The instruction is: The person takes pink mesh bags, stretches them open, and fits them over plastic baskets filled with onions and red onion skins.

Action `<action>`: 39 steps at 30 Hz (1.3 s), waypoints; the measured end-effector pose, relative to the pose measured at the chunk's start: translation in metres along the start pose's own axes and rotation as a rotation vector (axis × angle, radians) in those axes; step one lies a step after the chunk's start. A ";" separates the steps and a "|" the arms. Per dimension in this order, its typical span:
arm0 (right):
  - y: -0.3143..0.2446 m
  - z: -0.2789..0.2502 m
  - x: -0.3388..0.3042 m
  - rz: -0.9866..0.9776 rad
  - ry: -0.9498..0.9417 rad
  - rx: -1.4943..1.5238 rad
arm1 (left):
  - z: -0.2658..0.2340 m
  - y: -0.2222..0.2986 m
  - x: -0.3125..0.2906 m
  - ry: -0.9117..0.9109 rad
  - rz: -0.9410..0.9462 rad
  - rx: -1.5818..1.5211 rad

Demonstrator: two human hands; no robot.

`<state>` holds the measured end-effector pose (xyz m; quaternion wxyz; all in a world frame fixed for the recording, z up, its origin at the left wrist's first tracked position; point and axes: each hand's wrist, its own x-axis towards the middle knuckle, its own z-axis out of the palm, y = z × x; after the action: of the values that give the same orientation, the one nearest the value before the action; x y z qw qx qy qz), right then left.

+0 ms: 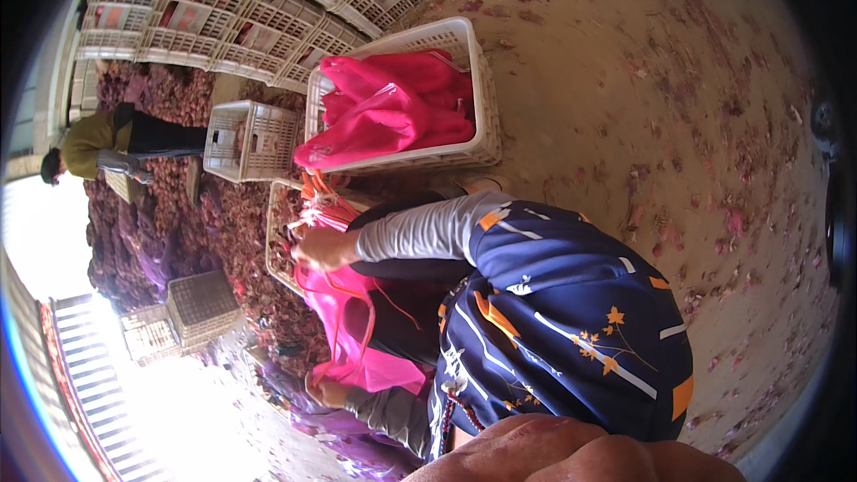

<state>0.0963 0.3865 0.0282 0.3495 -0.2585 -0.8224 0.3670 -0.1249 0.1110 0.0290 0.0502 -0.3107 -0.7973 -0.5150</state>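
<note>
Stacked crates (268, 27) filled the upper left of the frame. At left, a co-worker (89, 145) showed in an olive top. A grey crate (203, 308) sat lower left; peelings (734, 220) littered the floor (580, 80) at right.

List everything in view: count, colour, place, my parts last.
stacked crates: many, beige, upper left
large crate: one, whitish, top centre
mesh fabric: uncounted, pink, inside large crate
small crate: one, whitish, beside large crate
partly hidden crate: one, beige, below small crate
loose crates: two, grey, lower left
produce heap: uncounted, reddish, left
other person: one, olive top, left
slatted panel: one, pale, lower left
loose mesh: uncounted, purple, bottom
floor: one, brown, right
mesh bag: one, pink, centre
cords: several, orange, at bag's top
garment: one, navy, centre right
right hand: one, grey sleeve, near cords
left hand: one, grey sleeve, gripping bag
</note>
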 end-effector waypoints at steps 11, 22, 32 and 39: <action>0.085 -0.099 -0.126 0.097 0.418 0.102 | -0.042 -0.002 -0.095 -0.598 -0.177 -0.050; 0.038 -0.197 -0.117 0.109 0.925 1.070 | 0.033 0.095 -0.108 -0.635 0.154 0.151; -0.025 -0.268 -0.135 0.107 0.706 0.799 | 0.049 0.113 -0.099 -0.448 0.301 0.099; -0.021 -0.167 -0.164 -0.133 -0.365 0.409 | -0.035 0.083 -0.042 -0.179 -0.080 -0.216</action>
<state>0.3224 0.3326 0.0630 0.2638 -0.0574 -0.7958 0.5421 -0.0539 0.0859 0.0939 -0.0754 -0.3267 -0.7504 -0.5697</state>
